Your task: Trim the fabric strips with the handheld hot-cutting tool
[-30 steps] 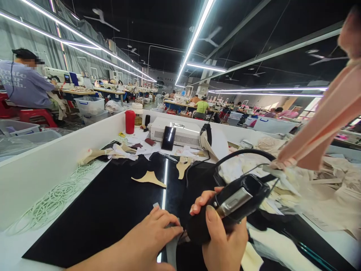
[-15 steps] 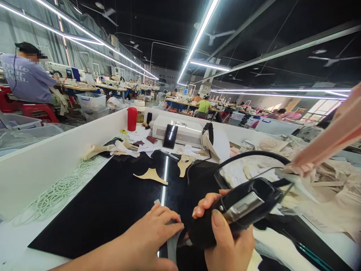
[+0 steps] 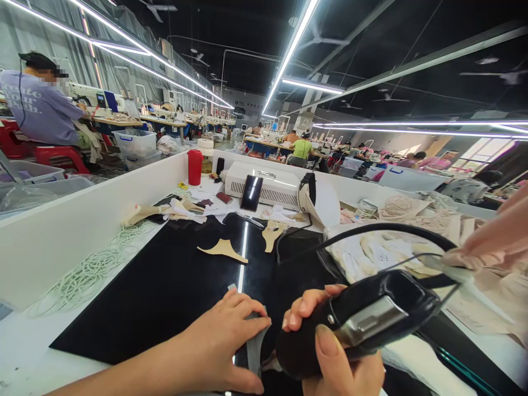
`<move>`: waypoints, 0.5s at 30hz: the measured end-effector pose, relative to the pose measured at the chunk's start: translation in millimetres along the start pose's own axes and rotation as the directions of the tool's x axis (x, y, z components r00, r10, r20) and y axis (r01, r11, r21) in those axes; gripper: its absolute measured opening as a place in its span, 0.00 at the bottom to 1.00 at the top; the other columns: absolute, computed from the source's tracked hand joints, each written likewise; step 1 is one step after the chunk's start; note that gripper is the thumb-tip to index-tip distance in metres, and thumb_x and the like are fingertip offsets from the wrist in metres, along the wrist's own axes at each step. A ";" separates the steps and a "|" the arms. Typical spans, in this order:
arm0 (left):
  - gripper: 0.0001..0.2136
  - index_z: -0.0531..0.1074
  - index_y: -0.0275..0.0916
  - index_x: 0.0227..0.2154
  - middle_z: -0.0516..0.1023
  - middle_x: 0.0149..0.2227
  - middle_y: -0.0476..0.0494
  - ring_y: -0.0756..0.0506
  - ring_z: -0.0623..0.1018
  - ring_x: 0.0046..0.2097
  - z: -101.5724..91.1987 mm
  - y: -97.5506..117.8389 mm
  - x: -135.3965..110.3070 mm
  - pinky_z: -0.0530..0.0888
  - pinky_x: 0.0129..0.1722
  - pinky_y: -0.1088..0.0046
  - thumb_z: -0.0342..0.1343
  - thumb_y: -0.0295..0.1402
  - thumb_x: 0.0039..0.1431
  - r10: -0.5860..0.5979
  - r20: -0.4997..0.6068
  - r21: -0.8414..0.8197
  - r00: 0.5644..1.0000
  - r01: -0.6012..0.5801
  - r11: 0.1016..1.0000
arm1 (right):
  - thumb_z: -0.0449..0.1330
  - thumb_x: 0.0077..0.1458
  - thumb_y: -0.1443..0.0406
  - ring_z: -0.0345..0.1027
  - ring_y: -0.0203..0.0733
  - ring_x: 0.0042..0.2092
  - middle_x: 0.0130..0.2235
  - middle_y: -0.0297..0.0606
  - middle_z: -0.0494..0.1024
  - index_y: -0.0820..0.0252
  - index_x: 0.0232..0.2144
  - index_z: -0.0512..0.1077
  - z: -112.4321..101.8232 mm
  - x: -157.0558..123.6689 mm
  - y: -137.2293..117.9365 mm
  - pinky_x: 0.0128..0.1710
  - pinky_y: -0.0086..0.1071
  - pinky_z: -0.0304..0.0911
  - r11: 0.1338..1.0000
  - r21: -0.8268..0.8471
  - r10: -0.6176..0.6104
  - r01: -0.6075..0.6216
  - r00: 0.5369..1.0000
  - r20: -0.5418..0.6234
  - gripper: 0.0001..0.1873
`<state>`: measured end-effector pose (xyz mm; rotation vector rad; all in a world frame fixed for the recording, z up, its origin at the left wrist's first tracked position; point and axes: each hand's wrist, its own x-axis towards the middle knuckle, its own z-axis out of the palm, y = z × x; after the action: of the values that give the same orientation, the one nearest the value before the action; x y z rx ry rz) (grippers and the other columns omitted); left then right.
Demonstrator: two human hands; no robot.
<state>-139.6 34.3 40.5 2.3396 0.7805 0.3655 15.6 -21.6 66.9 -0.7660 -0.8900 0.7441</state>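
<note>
My right hand (image 3: 344, 357) is wrapped around a black corded power tool (image 3: 313, 341) with a metal lever on its side. The tool's rounded end points left and down, and its working tip is mostly hidden. With the fingers curved and thumb apart, my left hand (image 3: 223, 338) holds a narrow grey strip (image 3: 254, 349) down on the black board (image 3: 136, 308). The strip's far tip shows beyond my fingers, and its near end lies beside the tool. A curved beige piece (image 3: 223, 250) lies farther up the board, with another beige piece (image 3: 272, 235) to its right.
Green cord (image 3: 93, 278) lies tangled along the left side. At the back stand a red canister (image 3: 194, 168), a phone (image 3: 251, 192) and a white vented box (image 3: 280, 190). Pale fabric (image 3: 408, 214) is heaped at right, and a blurred pink form (image 3: 499, 234) hangs near the tool's cable (image 3: 396, 226).
The view has shifted slightly. The tool in my right hand sits a little lower and farther right. My left hand stays on the grey strip.
</note>
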 end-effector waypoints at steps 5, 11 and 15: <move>0.29 0.73 0.48 0.59 0.73 0.58 0.41 0.34 0.72 0.59 0.3 0.1 -0.5 0.52 0.69 0.39 0.69 0.47 0.54 0.019 -0.018 -0.003 1.000 -0.019 1.000 | 0.67 0.60 0.56 0.69 0.36 0.31 0.34 0.28 0.74 0.47 0.47 0.69 -0.1 0.3 -0.6 0.36 0.37 0.69 1.000 -0.024 0.001 -0.001 1.000 -0.023 0.15; 0.31 0.70 0.48 0.62 0.74 0.62 0.40 0.35 0.70 0.64 -1.0 -7.7 -5.6 0.47 0.69 0.37 0.70 0.40 0.56 -0.008 -0.021 -0.075 1.000 0.006 0.997 | 0.69 0.57 0.55 0.69 0.36 0.31 0.33 0.29 0.73 0.48 0.46 0.71 -6.1 3.9 -2.9 0.33 0.35 0.69 0.999 -0.040 -0.010 0.009 1.000 -0.026 0.18; 0.16 0.76 0.49 0.53 0.78 0.57 0.47 0.40 0.72 0.63 0.1 -16.7 -9.4 0.49 0.70 0.43 0.63 0.30 0.64 0.025 -0.114 -0.041 0.993 -0.030 0.999 | 0.70 0.56 0.57 0.69 0.36 0.30 0.32 0.29 0.74 0.49 0.45 0.71 -19.8 10.9 -7.0 0.32 0.34 0.69 0.998 -0.063 -0.024 0.021 0.998 -0.061 0.17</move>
<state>-154.3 38.9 29.0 2.3074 0.7871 0.5259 39.2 -21.4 68.6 -0.8288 -0.8682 0.6720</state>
